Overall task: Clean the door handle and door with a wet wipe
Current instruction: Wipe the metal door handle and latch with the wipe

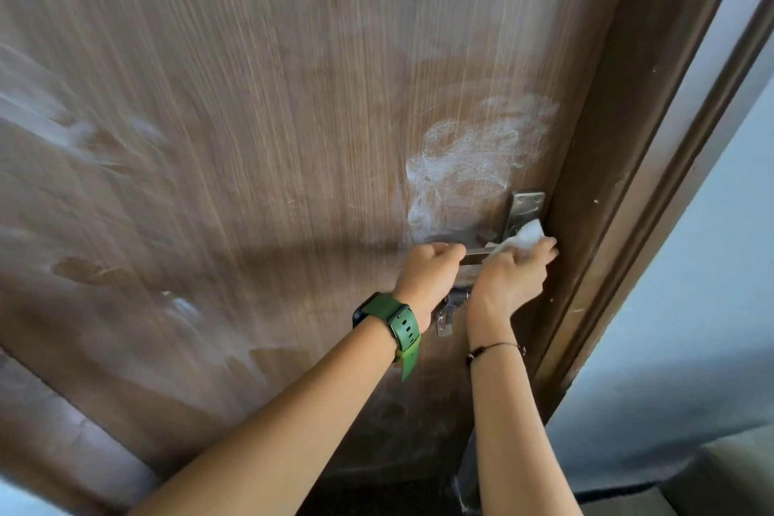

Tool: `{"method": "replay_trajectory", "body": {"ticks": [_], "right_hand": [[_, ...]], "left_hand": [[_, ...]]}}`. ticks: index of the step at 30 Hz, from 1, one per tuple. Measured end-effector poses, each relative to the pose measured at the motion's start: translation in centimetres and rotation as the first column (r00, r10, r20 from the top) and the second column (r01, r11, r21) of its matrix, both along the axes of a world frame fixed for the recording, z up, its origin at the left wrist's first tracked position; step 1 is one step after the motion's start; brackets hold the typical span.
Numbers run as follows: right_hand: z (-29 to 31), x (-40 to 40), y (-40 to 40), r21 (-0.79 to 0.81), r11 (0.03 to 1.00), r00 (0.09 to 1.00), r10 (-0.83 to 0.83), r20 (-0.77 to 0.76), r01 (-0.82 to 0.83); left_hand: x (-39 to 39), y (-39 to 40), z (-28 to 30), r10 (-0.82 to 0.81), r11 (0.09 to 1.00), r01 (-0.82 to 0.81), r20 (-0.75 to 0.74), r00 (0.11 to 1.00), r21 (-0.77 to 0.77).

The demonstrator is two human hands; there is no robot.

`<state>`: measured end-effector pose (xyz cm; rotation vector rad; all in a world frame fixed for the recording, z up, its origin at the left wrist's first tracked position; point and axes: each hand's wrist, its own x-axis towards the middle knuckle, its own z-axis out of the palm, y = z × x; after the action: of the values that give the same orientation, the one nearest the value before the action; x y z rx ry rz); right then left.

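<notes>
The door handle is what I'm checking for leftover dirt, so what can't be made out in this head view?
- Handle lever: mostly hidden by the left hand gripping it and the right hand.
- Handle plate: lower part covered by the wipe.
- Keys: partly behind both wrists.
- Door: cut off by the frame's top and left edges; the surface looks blurred.

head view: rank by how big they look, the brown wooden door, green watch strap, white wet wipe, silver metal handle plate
1. Brown wooden door
2. Green watch strap, nearer the camera, so unsure
3. White wet wipe and silver metal handle plate: alike, both partly hidden
</notes>
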<state>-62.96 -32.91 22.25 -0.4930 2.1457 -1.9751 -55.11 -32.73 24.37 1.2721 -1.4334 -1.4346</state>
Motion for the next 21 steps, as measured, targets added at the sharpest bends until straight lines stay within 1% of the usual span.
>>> {"method": "replay_trajectory", "body": {"ticks": [1,2,4,6,7,8,10,11,12,13,14,15,16,18,20,21], "right_hand": [[0.2,0.3,0.0,0.017,1.0,0.994,-0.013,0.105,0.011],[0.2,0.8,0.0,0.02,1.0,0.982,0.007,0.191,-0.011],[-0.3,1.9,0.2,-0.082,0.987,0.926,0.158,0.342,-0.138],[0.1,0.9,0.6,-0.204,0.961,0.839,0.265,0.475,-0.188],[0.3,-0.6,0.3,-0.232,0.952,0.795,0.297,0.529,-0.201],[0.3,-2.1,0.2,-0.28,0.945,0.731,0.311,0.608,-0.17],[1.1,-3.0,0.7,-0.369,0.923,0.609,0.356,0.709,-0.111],[1.0,-2.7,1.0,-0.436,0.899,0.557,0.385,0.736,-0.045],[0.9,-1.9,1.4,-0.479,0.878,0.536,0.398,0.744,0.013],[0.7,-1.2,1.6,-0.469,0.883,0.543,0.387,0.745,0.014],[0.4,-1.2,1.3,-0.458,0.889,0.516,0.394,0.761,-0.003],[0.2,-1.8,0.9,-0.504,0.863,0.437,0.449,0.78,0.013],[0.2,-2.7,0.2,-0.521,0.853,0.391,0.467,0.793,0.037],[0.3,-2.5,-0.1,-0.505,0.859,0.404,0.435,0.804,0.08],[-0.3,-0.1,-0.2,-0.51,0.858,0.45,0.432,0.782,0.062],[-0.6,1.0,-0.1,-0.536,0.843,0.428,0.468,0.773,0.046]], "left_hand": [[-0.1,0.1,0.0,-0.012,0.998,0.015,0.046,0.999,-0.053],[-0.3,0.1,0.1,-0.024,0.994,0.033,0.086,0.996,-0.106],[-0.4,0.0,0.1,-0.034,0.982,0.06,0.145,0.989,-0.179],[-0.5,-0.3,0.1,-0.042,0.974,0.077,0.162,0.986,-0.214],[-0.5,-0.4,0.0,-0.055,0.971,0.091,0.164,0.985,-0.222],[-0.4,-0.5,0.0,-0.072,0.969,0.108,0.164,0.984,-0.221],[-0.4,-0.9,-0.1,-0.083,0.967,0.119,0.16,0.984,-0.227],[-0.6,-1.1,-0.2,-0.071,0.964,0.111,0.168,0.983,-0.241],[-0.8,-1.2,-0.3,-0.053,0.961,0.099,0.178,0.983,-0.258],[-1.1,-1.4,-0.3,-0.031,0.959,0.082,0.184,0.982,-0.272],[-1.3,-1.5,-0.4,-0.016,0.958,0.067,0.181,0.983,-0.28],[-1.4,-1.6,-0.5,-0.015,0.958,0.062,0.167,0.986,-0.279],[-1.5,-1.7,-0.5,-0.029,0.961,0.069,0.15,0.988,-0.267],[-1.5,-2.1,-0.5,-0.066,0.966,0.094,0.12,0.991,-0.243],[-1.3,-2.6,-0.5,-0.051,0.969,0.067,0.075,0.996,-0.238],[-1.2,-2.8,-0.4,-0.029,0.973,0.04,0.049,0.998,-0.228]]}}
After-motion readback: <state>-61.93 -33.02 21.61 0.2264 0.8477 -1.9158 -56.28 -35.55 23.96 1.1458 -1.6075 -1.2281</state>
